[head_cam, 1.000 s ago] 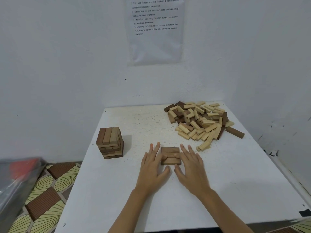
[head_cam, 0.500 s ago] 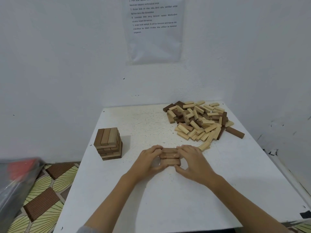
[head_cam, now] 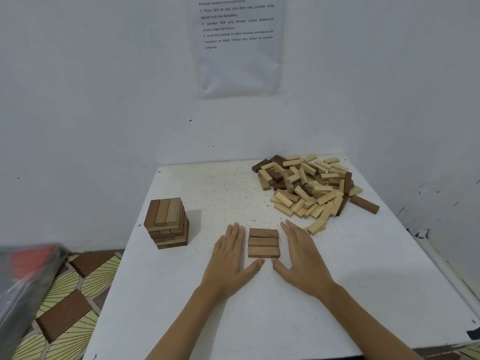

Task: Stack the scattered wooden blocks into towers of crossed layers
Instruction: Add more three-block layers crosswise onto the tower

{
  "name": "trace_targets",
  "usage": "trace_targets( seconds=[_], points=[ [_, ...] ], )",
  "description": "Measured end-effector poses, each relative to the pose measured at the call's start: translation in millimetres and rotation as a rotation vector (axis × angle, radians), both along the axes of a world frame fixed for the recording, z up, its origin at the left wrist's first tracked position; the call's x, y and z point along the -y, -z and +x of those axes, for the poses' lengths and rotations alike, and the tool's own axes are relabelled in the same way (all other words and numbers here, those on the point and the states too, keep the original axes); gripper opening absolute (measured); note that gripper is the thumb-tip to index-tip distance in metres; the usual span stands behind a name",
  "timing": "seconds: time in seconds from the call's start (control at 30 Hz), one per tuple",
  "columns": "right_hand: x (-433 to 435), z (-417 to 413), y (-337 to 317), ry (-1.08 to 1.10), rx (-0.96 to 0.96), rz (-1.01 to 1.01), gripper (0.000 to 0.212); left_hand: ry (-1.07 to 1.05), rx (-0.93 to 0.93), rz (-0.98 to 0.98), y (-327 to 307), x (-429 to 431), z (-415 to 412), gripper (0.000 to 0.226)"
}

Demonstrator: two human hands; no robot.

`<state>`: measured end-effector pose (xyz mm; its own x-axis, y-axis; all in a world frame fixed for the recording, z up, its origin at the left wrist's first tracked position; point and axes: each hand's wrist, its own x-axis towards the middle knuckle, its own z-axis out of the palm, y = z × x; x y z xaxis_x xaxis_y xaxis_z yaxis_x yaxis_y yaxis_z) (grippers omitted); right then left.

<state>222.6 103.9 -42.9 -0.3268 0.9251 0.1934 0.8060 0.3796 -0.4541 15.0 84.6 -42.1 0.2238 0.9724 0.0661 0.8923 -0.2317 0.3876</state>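
Note:
Three brown wooden blocks lie side by side as one flat layer [head_cam: 263, 242] in the middle of the white table [head_cam: 363, 281]. My left hand [head_cam: 230, 258] lies flat on the table just left of the layer, fingers straight, its thumb tip near the layer's front edge. My right hand [head_cam: 302, 255] lies flat just right of it, a small gap between fingers and blocks. A finished brown tower [head_cam: 167, 222] of several crossed layers stands at the table's left edge. A loose pile of light and dark blocks [head_cam: 309, 185] fills the far right corner.
White walls close in behind and to the right of the table, with a printed sheet [head_cam: 237, 45] taped up. A single dark block [head_cam: 363, 203] lies at the pile's right. Patterned floor [head_cam: 67, 307] and a grey plastic-wrapped thing [head_cam: 23, 279] sit at lower left.
Half a second ago both hands were curled round the three-block layer, squeezing it together. Now both have let go and lie flat and open on either side of it.

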Motion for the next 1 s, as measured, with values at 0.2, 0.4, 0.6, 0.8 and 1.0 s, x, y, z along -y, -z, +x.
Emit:
trace_targets(
  seconds=[0.2, 0.4, 0.6, 0.8, 1.0],
  points=[
    [-1.7, -5.4, 4.9, -0.056, 0.281, -0.004, 0.086, 0.03, -0.059, -0.008, 1.3, 3.3, 7.5, 0.078],
    [-3.9, -6.1, 10.2, -0.059, 0.33, -0.008, 0.083, 0.018, -0.065, -0.002, 3.3, 4.8, 11.1, 0.075],
    [-2.2, -8.8, 14.8, -0.016, 0.349, 0.015, 0.077, 0.007, -0.093, 0.004, 5.8, 4.4, 15.7, 0.074],
    [-2.9, -13.2, 16.1, 0.037, 0.405, -0.002, 0.073, 0.016, -0.087, 0.005, 4.8, 4.6, 16.1, 0.074],
    [-4.0, -9.0, 12.3, -0.015, 0.384, -0.008, 0.08, 0.011, -0.065, -0.042, 4.4, 5.7, 14.1, 0.079]
  ],
)
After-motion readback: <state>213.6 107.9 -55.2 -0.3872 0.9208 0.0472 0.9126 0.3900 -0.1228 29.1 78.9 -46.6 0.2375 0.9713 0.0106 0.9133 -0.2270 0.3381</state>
